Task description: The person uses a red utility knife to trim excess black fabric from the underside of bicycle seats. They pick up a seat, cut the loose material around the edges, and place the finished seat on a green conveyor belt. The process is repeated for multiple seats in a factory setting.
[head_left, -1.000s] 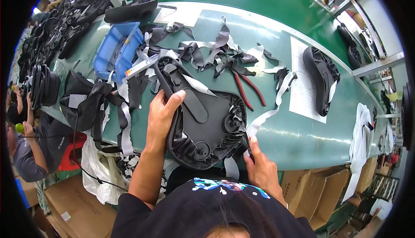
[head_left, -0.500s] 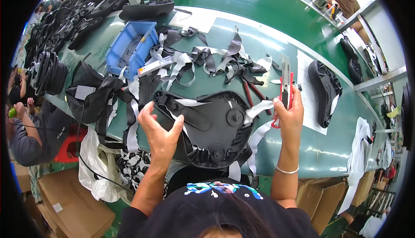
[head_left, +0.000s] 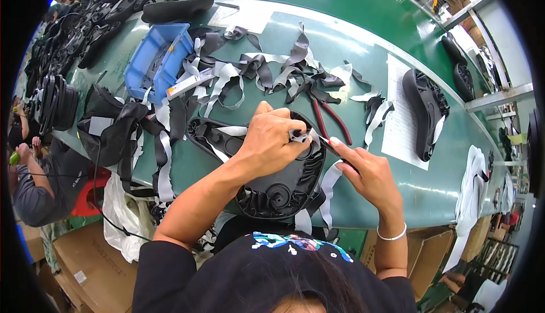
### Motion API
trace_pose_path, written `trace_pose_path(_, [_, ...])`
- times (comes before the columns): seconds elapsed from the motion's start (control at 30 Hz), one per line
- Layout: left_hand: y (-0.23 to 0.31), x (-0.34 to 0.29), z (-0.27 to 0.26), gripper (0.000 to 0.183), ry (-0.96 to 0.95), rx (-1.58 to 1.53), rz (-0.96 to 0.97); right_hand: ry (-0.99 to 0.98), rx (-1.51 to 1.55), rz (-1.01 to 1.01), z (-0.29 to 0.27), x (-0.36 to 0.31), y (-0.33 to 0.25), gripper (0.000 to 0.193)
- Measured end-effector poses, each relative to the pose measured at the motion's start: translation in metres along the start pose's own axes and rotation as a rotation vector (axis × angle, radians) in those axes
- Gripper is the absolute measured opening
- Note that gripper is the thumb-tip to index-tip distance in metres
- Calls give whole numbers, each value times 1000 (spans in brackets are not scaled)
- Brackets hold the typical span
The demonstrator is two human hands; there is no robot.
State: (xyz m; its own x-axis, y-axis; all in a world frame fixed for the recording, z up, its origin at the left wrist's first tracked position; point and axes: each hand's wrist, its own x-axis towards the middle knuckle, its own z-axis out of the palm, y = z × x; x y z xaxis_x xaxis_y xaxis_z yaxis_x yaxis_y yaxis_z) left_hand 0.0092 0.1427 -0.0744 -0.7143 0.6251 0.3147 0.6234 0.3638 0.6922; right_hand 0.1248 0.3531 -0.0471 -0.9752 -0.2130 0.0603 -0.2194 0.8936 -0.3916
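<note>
A black seat point(head_left: 264, 191) lies underside up on the green table, its cover gathered in folds round the plastic base. My left hand point(head_left: 267, 142) reaches over it, closed, pinching a grey-and-white fabric strip point(head_left: 299, 135) at the seat's far right edge. In my right hand point(head_left: 369, 178) is a utility knife point(head_left: 334, 148), mostly covered by the fingers. Its front end meets the seat edge close by my left fingers; blade contact is too small to tell. A white strip point(head_left: 329, 191) hangs down beside the seat's right side.
Red-handled pliers point(head_left: 336, 121) lie beyond the seat, beside a heap of fabric scraps point(head_left: 298, 77). A blue bin point(head_left: 131, 77) stands at the left. On the right another black seat point(head_left: 420, 114) rests on a paper sheet point(head_left: 397, 142). Cardboard boxes point(head_left: 102, 262) stand below.
My left hand has gone from open at the seat's left side to pinching the strip at the far right edge. My right hand has lowered the raised knife to that edge.
</note>
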Motion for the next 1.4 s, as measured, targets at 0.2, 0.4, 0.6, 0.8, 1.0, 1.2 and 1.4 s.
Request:
trace_pose_path(0.2, [-9, 8, -19, 21, 375, -1222, -379, 145, 62, 209, 34, -49, -44, 54])
trace_pose_path(0.4, [-4, 10, -30, 13, 224, -941, -244, 60, -62, 413, 17, -23, -60, 47])
trace_pose_path(0.6, [-35, 55, -18, 15, 389, 296, 286, 116, -211, 321, 9, 27, -39, 44])
trace_pose_path(0.8, [-56, 45, -25, 21, 495, -563, -342, 55, -191, 180, 11, -11, -54, 47])
trace_pose_path(1.0, [-14, -17, -40, 46, 240, -1059, -641, -159, -140, -64, -41, 61, 16, 38])
trace_pose_path(1.2, [-21, -38, -81, 47, 297, -1373, -137, -276, -390, -111, -43, 52, -10, 50])
trace_pose_path(1.4, [-17, -13, -185, 51, 390, -2418, 455, -190, -458, 143, -32, -28, -48, 52])
